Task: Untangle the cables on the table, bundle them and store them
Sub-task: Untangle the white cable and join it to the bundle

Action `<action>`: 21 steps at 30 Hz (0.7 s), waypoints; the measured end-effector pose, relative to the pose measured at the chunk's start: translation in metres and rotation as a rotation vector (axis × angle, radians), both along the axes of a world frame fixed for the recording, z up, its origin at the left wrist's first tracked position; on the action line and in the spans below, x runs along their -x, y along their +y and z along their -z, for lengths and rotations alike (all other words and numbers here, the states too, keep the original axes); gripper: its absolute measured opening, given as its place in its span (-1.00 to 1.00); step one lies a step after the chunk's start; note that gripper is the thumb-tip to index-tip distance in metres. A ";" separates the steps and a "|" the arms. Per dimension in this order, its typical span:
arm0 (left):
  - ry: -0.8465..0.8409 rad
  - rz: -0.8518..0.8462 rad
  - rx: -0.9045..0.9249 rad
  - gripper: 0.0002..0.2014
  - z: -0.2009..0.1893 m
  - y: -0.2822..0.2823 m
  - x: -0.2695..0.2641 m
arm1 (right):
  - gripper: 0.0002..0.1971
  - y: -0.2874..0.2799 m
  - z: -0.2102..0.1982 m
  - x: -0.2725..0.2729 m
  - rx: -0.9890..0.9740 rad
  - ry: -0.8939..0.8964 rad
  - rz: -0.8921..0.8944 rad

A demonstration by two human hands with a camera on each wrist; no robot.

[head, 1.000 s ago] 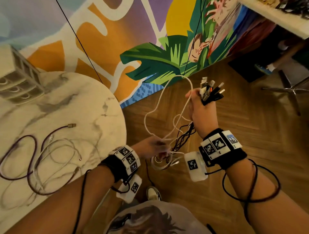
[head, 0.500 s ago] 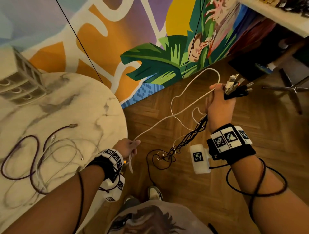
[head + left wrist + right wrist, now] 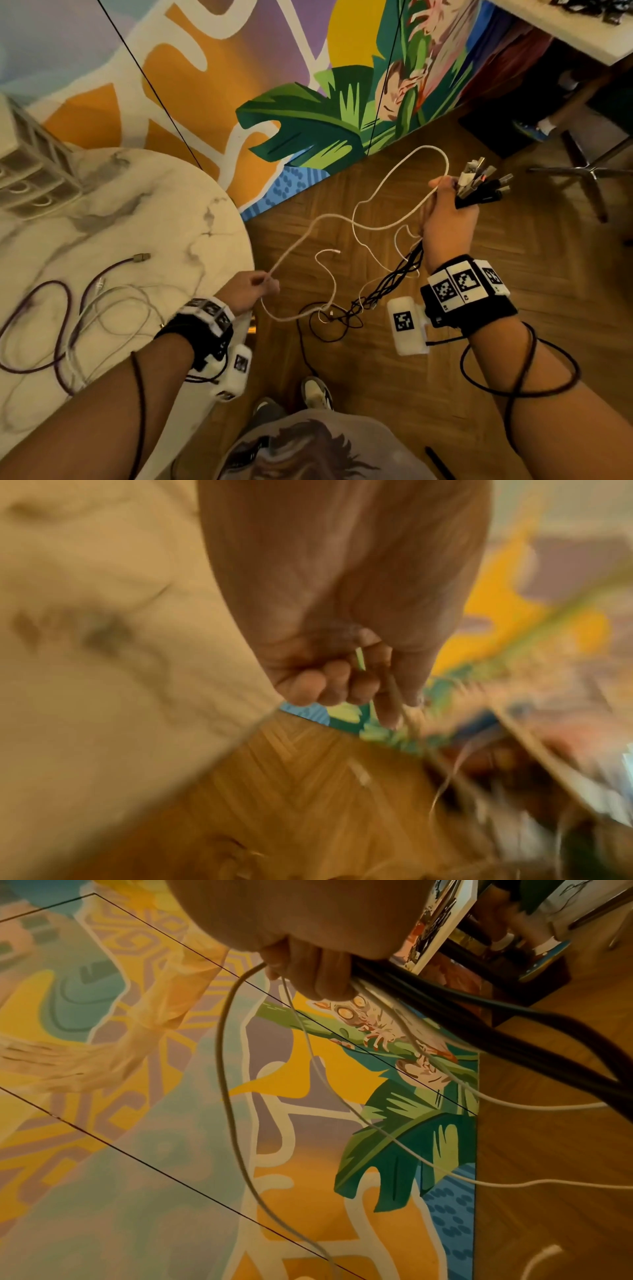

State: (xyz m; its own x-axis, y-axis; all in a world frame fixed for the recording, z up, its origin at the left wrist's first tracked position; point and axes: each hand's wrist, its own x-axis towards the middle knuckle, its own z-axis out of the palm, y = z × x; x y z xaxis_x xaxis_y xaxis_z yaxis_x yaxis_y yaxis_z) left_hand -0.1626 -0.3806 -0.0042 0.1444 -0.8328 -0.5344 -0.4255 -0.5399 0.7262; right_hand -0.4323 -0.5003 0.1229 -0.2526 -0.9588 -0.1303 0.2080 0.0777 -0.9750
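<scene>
Cables of black and white plastic [image 3: 394,284] hang in a bunch from the right hand [image 3: 447,219], whose fingers are closed around them, the metal plugs [image 3: 479,181] pointing up and to the right. The left hand [image 3: 251,289] pinches one thin white cable [image 3: 383,192], which runs in loose loops toward the right hand, above the wooden floor [image 3: 445,394]. A purple cable [image 3: 60,342] and pale cables [image 3: 113,308] lie coiled on the round marble table [image 3: 154,212], just beside the left hand.

White cable [image 3: 346,219] loops hang between both hands. Tangled black cables [image 3: 383,291] dangle below. Open floor [image 3: 548,274] lies right.
</scene>
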 end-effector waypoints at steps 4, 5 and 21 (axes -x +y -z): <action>-0.701 0.202 0.073 -0.71 -0.006 -0.007 0.010 | -0.72 0.000 -0.002 0.005 -0.011 0.001 0.017; -0.769 0.157 0.098 -0.71 -0.007 -0.009 0.013 | -0.72 -0.001 -0.002 0.007 -0.015 0.005 0.018; 0.260 0.186 0.505 -0.48 -0.088 -0.075 0.146 | -0.76 0.010 0.006 0.005 0.011 0.183 -0.130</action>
State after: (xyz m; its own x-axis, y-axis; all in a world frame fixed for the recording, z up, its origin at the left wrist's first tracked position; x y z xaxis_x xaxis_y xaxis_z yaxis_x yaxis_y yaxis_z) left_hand -0.3089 -0.4555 0.0842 -0.1104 -0.9918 -0.0642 -0.2535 -0.0343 0.9667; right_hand -0.4372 -0.4904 0.1167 -0.1455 -0.9859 -0.0829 0.0165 0.0814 -0.9965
